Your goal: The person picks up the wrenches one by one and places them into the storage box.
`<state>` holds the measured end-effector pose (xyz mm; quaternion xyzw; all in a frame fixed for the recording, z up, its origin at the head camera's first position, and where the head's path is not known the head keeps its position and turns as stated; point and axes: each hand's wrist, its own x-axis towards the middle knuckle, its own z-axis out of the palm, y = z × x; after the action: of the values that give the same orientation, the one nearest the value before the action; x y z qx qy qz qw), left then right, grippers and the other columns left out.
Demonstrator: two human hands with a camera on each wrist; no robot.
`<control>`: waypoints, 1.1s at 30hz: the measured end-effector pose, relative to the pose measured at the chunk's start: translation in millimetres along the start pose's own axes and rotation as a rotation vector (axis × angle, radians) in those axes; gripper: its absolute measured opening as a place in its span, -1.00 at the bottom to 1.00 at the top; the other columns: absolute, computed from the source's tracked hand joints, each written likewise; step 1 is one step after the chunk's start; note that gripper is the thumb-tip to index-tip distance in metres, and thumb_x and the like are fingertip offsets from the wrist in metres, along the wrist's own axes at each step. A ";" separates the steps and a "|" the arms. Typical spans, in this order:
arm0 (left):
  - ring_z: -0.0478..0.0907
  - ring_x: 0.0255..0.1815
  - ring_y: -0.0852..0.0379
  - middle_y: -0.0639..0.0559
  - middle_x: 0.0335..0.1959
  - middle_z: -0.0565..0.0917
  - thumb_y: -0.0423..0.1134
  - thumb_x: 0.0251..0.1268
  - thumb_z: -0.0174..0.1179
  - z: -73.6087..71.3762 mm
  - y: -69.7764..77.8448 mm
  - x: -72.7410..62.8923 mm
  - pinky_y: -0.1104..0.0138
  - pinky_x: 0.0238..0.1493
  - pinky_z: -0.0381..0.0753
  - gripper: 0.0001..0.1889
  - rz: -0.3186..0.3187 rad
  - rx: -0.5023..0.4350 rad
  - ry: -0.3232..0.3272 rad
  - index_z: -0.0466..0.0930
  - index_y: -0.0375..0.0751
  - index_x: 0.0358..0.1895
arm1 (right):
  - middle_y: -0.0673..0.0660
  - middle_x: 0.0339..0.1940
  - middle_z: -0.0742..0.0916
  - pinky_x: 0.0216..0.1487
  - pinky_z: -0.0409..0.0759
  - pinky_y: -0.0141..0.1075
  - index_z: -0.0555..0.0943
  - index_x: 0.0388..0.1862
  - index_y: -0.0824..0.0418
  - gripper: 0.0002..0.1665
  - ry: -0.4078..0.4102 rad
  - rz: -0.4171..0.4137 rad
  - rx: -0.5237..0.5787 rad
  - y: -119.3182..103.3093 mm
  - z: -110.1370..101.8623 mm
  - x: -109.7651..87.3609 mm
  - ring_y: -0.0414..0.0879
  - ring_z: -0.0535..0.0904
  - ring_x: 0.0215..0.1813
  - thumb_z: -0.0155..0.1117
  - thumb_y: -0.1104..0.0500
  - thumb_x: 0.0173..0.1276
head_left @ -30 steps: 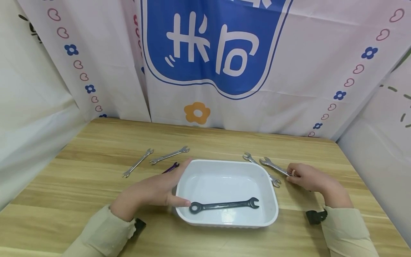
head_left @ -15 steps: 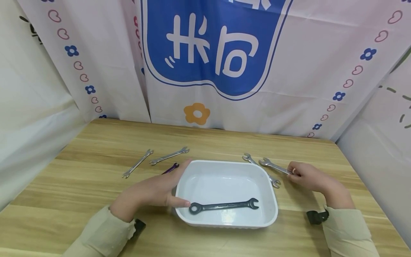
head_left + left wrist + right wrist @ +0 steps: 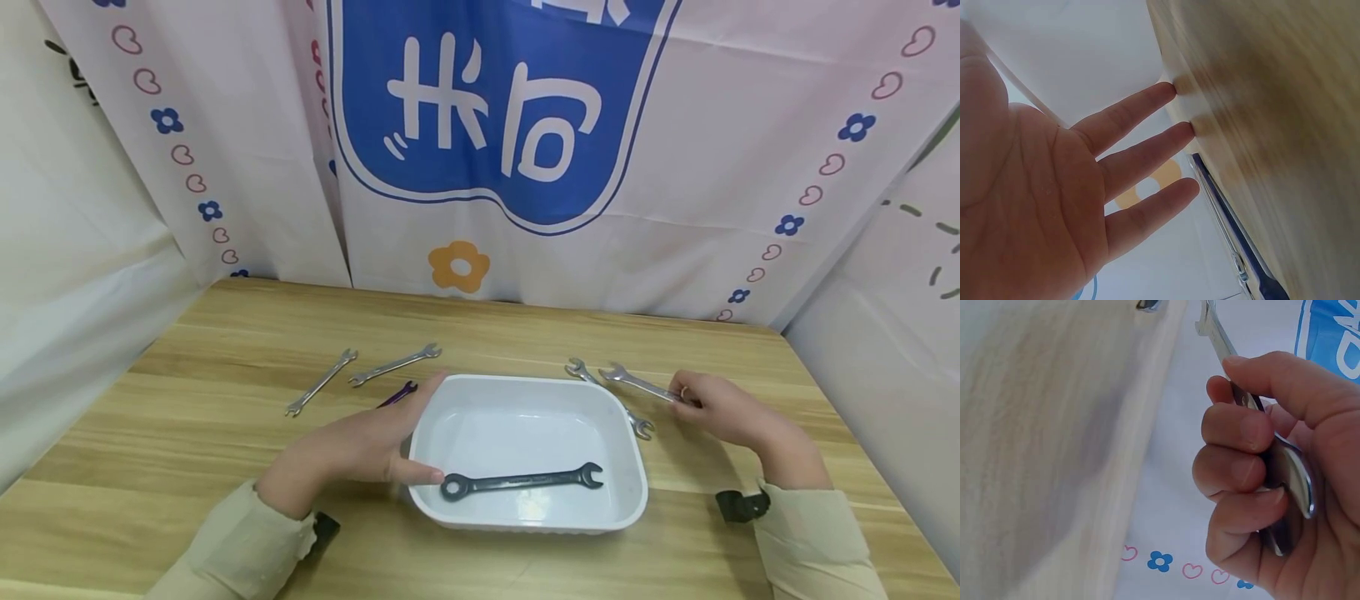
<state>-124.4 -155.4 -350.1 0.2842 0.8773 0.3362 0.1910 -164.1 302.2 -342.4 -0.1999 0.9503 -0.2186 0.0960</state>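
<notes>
A white rectangular tub (image 3: 528, 526) stands mid-table, and a dark combination wrench (image 3: 521, 481) lies inside it. My left hand (image 3: 363, 442) is spread at the tub's left end, thumb across the rim. In the left wrist view its fingers (image 3: 1141, 150) are straight, fingertips right at the tabletop. To the right of the tub, my right hand (image 3: 723, 408) grips one end of a silver open-end wrench (image 3: 641, 384), whose other end points left. The right wrist view shows curled fingers and thumb around that wrench (image 3: 1294, 472), raised over the table.
Another silver wrench (image 3: 642, 427) lies against the tub's right side, partly hidden by it. Left of the tub are two silver wrenches (image 3: 322, 383) and a purple wrench (image 3: 397, 394), partly covered by my left hand. A printed cloth (image 3: 600, 267) hangs behind the wooden table (image 3: 187, 400).
My right hand has risen slightly with the silver wrench, which has shifted a little left. The left hand and the tub stay in place.
</notes>
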 end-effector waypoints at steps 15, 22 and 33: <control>0.32 0.43 0.03 -0.01 0.49 0.23 0.21 0.07 0.42 0.0 0.7 -0.9 0.01 0.37 0.40 0.18 -0.013 -0.001 0.001 -0.33 0.25 0.57 | -0.06 -0.57 0.43 -0.53 0.30 -0.38 0.52 -0.26 0.23 -0.95 0.086 -0.048 -0.007 -19.3 -7.3 -2.7 -0.30 0.27 -0.53 0.21 0.27 0.43; 0.33 0.41 0.07 0.02 0.46 0.26 0.19 0.07 0.43 0.3 -0.7 0.0 0.02 0.36 0.41 0.15 0.012 -0.011 0.001 -0.30 0.29 0.55 | -0.06 -0.54 0.48 -0.52 0.33 -0.39 0.56 -0.23 0.18 -0.96 0.112 -0.070 -0.016 -27.7 -7.9 -4.2 -0.30 0.30 -0.51 0.24 0.23 0.42; 0.30 0.45 0.05 0.02 0.49 0.23 0.21 0.06 0.43 0.3 -0.7 -0.4 0.02 0.39 0.37 0.18 -0.013 -0.005 0.001 -0.30 0.21 0.57 | -0.07 -0.53 0.50 -0.51 0.37 -0.39 0.57 -0.24 0.21 -0.94 0.123 -0.095 -0.027 -41.8 -9.0 -5.1 -0.29 0.33 -0.50 0.23 0.23 0.43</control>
<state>-124.2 -155.9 -350.8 0.2778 0.8785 0.3372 0.1933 -147.7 273.2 -315.0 -0.2322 0.9467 -0.2221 0.0241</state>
